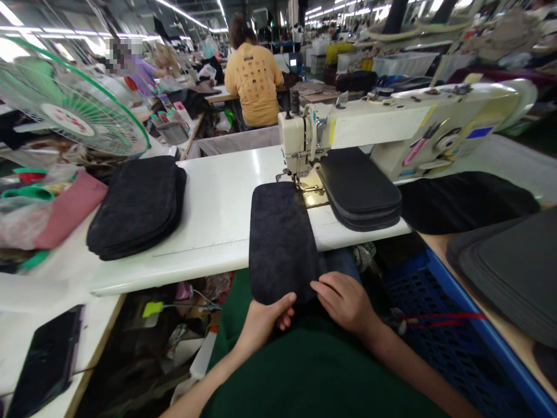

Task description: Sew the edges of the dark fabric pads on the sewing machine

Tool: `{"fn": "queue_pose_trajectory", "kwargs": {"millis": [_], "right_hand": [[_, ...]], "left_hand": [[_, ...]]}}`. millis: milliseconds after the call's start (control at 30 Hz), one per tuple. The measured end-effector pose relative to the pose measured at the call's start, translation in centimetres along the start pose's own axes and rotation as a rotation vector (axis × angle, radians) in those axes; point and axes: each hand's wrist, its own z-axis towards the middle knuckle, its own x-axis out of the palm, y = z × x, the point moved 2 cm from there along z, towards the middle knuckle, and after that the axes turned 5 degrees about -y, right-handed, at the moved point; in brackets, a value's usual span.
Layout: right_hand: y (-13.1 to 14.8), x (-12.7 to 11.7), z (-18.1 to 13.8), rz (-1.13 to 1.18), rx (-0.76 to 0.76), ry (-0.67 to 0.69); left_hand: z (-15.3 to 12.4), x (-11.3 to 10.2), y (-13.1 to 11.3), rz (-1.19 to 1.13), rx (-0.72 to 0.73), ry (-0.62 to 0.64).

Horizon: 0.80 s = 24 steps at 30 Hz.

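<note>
While we look forward and down from the head view, a white sewing machine (374, 125) spans the upper right of the frame, its needle end standing just over the far right corner of our work. A stack of dark grey, round-cornered panels (361, 188) lies right of the needle, close beside our piece, and limits the room there. Farther right we see a loose black fabric piece (470, 200), a thick dark grey stack (513, 267) at the frame's edge and, below, a blue plastic crate (435, 342). At centre left, a pile of black rounded panels (134, 203) rests on the glossy white tabletop (213, 215); a green-rimmed fan (69, 110) fills the upper left, a dark phone (46, 360) the lower left. A person in a yellow shirt (255, 81) sits at upper centre, back towards us.

Our black, soft-looking, round-cornered oblong panel (281, 238) lies mid-frame, flat, its surface faintly mottled, its near end overhanging the tabletop. Our left hand (272, 313) is nearly closed at the near edge, thumb on top, other fingers curled and partly hidden. Our right hand (346, 302) pinches the near right corner between thumb and bent fingers.
</note>
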Motion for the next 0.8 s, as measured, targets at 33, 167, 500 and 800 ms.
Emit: {"fn": "queue_pose_trajectory", "kwargs": {"millis": [33,167,500,800], "right_hand": [[0.1,-0.2,0.4,-0.047,-0.048,-0.004],[0.1,-0.8,1.3,-0.078,-0.082,-0.034],[0.2,0.7,-0.3,0.074,0.196,-0.061],[1.0,2.6,-0.8,0.927,1.443,0.075]], "left_hand": [[0.1,-0.1,0.1,0.008,-0.005,-0.012],[0.1,-0.1,-0.2,-0.11,-0.076,0.027],[-0.3,1.4,-1.1,-0.48,-0.232,0.092],[-0.2,1.5,-1.2,-0.327,-0.067,-0.125]]}}
